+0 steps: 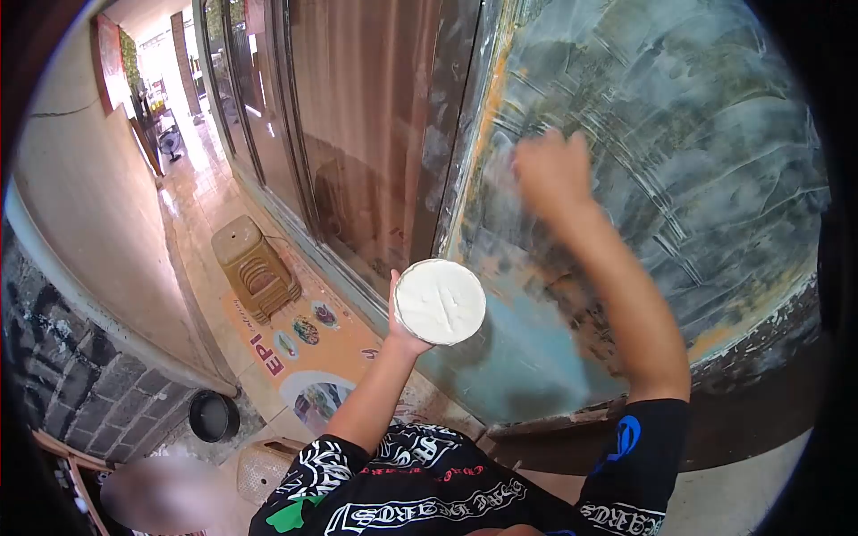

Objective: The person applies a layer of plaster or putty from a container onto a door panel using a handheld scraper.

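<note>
My left hand [402, 332] is wrapped round the side of a round tub of white paste [440, 302], held up in front of my body. The paste fills the tub to the rim, and its surface has a few short grooves. Up at the wall [715, 214], my right hand [554, 170] is curled closed and slightly smeared by motion. What it grips, if anything, cannot be made out. Grey-white streaks and dark patches cover the wall around that hand, with bare turquoise paint [527, 357] lower down.
A framed glass door [357, 116] with a brown curtain adjoins the wall on the left. Stacked brown plastic stools [255, 263] stand on a printed banner [259, 335]. A black bucket [214, 416] sits by the block wall [116, 397]. A fan [170, 143] stands farther back.
</note>
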`<action>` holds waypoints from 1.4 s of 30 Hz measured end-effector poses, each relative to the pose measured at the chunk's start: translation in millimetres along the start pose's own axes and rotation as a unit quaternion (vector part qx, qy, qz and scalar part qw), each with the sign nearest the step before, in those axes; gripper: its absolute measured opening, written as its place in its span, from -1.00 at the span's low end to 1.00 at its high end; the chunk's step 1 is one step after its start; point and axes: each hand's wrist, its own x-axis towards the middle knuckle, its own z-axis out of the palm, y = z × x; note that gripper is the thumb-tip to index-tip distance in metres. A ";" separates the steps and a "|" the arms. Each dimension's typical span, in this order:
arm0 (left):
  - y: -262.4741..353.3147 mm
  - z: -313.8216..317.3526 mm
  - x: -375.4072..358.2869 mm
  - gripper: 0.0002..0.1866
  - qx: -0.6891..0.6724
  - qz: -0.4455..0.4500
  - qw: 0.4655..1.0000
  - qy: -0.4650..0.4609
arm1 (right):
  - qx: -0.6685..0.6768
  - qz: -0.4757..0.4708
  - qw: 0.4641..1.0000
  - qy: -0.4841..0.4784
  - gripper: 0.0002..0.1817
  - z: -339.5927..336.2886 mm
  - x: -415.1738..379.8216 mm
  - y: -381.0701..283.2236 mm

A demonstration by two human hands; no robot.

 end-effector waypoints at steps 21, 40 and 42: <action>-3.2 4.6 -8.2 -0.07 -0.022 0.005 0.999 0.041 | 0.027 0.080 0.989 0.118 -0.87 -70.7 39.2 50.1; 4.7 -3.0 -10.9 -0.10 -0.024 0.024 0.999 0.029 | 0.073 0.049 0.986 0.143 -0.81 -80.2 30.4 55.5; 7.6 1.6 -13.9 -0.10 -0.023 0.025 0.999 0.025 | 0.056 -0.024 0.996 0.064 -0.83 -61.3 9.5 26.2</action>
